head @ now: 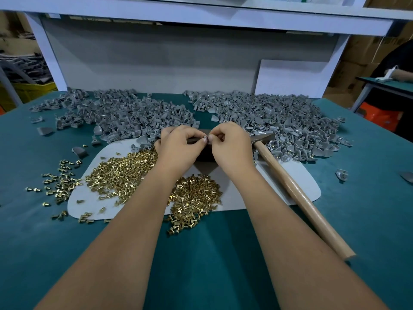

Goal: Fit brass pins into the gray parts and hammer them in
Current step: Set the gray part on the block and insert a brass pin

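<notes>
taking the white mat point(297, 175) as the landmark: off its left edge a scatter of loose brass pins point(60, 175) lies on the green table point(33, 220), and a thick pile of them covers the mat's left and near-middle part. beyond the mat's far left edge sits one heap of gray parts point(116, 113). over the mat's far middle, above a dark block point(204, 156), the left hand point(178, 144) and right hand point(230, 144) meet fingertip to fingertip, both pinching something small; whether it is a pin, a part or both is too small to tell. the hammer point(297, 189) lies untouched across the mat's right side, with a second gray heap beyond. risks, as i judge them: a pin started crooked would bend under the hammer; a slip drops it into the pile.
</notes>
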{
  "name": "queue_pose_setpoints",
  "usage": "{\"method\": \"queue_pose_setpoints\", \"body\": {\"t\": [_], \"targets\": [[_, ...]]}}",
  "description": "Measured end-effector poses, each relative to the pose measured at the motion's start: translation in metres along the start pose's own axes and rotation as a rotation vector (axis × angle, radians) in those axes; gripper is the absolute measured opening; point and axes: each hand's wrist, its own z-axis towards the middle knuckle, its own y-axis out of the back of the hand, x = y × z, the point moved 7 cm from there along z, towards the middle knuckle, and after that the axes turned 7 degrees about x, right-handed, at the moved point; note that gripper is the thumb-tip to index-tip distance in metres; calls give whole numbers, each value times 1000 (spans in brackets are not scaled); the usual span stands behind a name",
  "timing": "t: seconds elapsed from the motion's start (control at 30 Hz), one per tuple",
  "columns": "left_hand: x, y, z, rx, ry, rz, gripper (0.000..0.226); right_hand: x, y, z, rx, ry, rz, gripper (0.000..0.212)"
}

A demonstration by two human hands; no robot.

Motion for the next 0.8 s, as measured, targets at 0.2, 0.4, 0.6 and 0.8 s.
{"method": "queue_pose_setpoints", "body": {"t": [0.2,0.4,0.6,0.8], "targets": [[3,-1,0,10,31,-18,18,-16,9,1,-46,-131,346,21],[4,-2,0,19,45,-43,23,-17,7,1,-30,-140,384,21],[4,0,0,-9,38,-6,16,-17,6,1,-15,-128,374,20],[4,2,-3,-57,56,23,17,-9,10,-6,49,-100,278,18]]}}
